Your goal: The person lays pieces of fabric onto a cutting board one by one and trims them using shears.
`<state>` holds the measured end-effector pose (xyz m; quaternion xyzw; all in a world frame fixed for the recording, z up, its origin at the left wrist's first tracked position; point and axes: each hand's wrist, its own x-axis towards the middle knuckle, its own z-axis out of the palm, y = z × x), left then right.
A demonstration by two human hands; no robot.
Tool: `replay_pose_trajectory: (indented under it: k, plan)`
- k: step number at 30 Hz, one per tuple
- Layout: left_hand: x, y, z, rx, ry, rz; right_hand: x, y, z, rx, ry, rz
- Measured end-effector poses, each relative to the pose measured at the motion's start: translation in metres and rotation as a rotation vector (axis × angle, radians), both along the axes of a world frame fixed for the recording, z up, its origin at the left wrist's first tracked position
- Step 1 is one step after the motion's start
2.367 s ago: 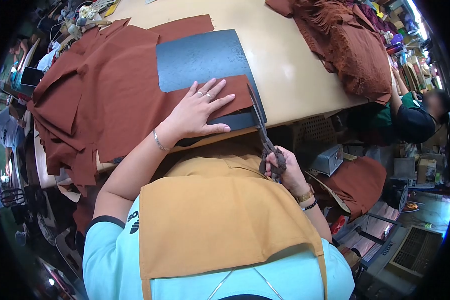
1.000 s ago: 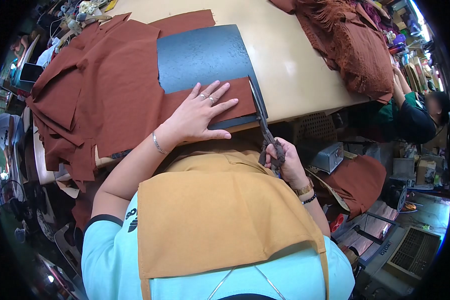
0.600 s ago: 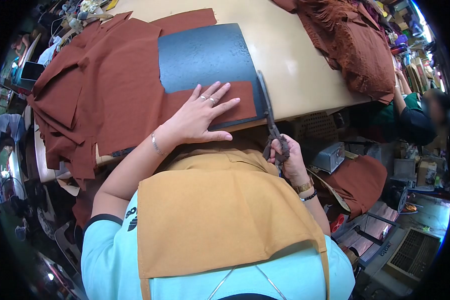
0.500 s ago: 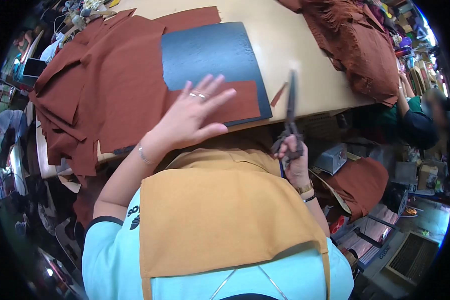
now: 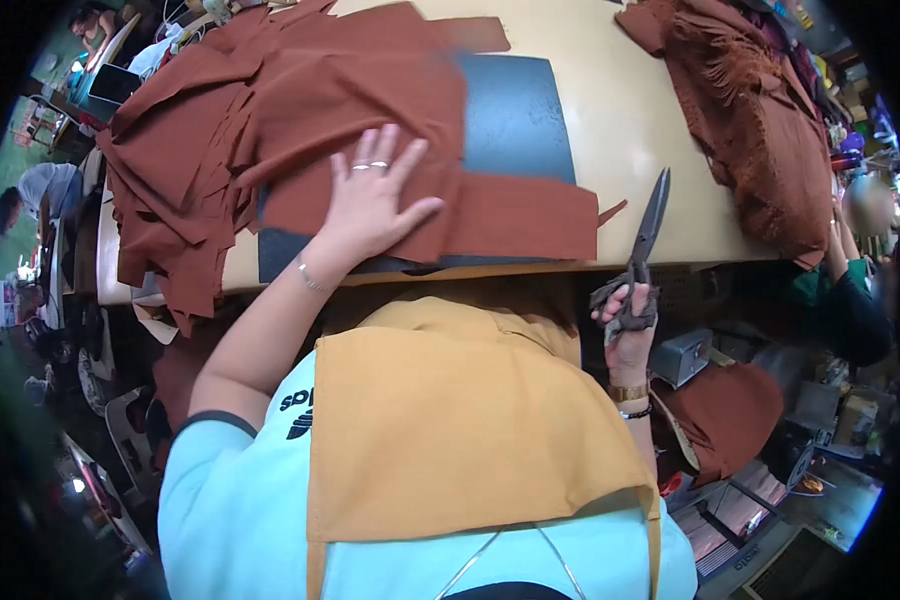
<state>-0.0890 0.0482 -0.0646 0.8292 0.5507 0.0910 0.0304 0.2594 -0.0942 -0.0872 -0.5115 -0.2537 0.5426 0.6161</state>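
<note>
My left hand (image 5: pixel 372 205) lies flat with spread fingers on a large rust-brown sheet of leather or cloth (image 5: pixel 355 85). Under the sheet is a dark board (image 5: pixel 520 115), its right part showing. A rust-brown strip (image 5: pixel 530 218) extends from beneath the sheet across the board's near edge. At the table's front edge, my right hand (image 5: pixel 628 318) grips a pair of scissors (image 5: pixel 650 228) by wrapped dark handles. Their blades point up and away, and look closed. A thin offcut (image 5: pixel 612 212) lies between the strip's end and the scissors.
Several rust-brown pieces (image 5: pixel 185 150) are heaped at the table's left. A fringed rust-brown pile (image 5: pixel 760 130) hangs over its right edge. The pale tabletop (image 5: pixel 635 120) shows between. Another person's arm (image 5: pixel 848 245) is at far right. A metal box (image 5: pixel 682 357) stands below the table edge.
My left hand has come down onto the sheet, which now covers more of the board's left side. The scissors have tilted to the right in my right hand. The whole view has also shifted.
</note>
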Motion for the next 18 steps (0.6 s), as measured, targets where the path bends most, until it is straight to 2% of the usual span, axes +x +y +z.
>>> replay_pose_trajectory:
  k: [5,7,10,14,16,18]
  plan:
    - [0.009,0.073,-0.001,-0.026,-0.053,-0.485,-0.002,0.0,0.016,0.017,-0.129,0.102]
    - [-0.014,0.111,-0.004,0.067,0.089,-0.434,0.002,-0.005,0.02,-0.009,-0.182,0.133]
    - [-0.049,0.149,0.001,0.061,0.19,-0.277,0.004,-0.007,0.029,-0.014,-0.182,0.229]
    - [-0.063,0.136,0.007,0.121,0.059,-0.26,0.013,-0.001,0.032,-0.042,-0.189,0.442]
    - [-0.056,0.108,0.009,0.137,-0.067,-0.267,0.012,0.002,0.039,-0.105,-0.183,0.512]
    - [-0.037,0.069,0.015,0.117,-0.087,-0.362,0.014,0.007,0.042,-0.164,-0.203,0.609]
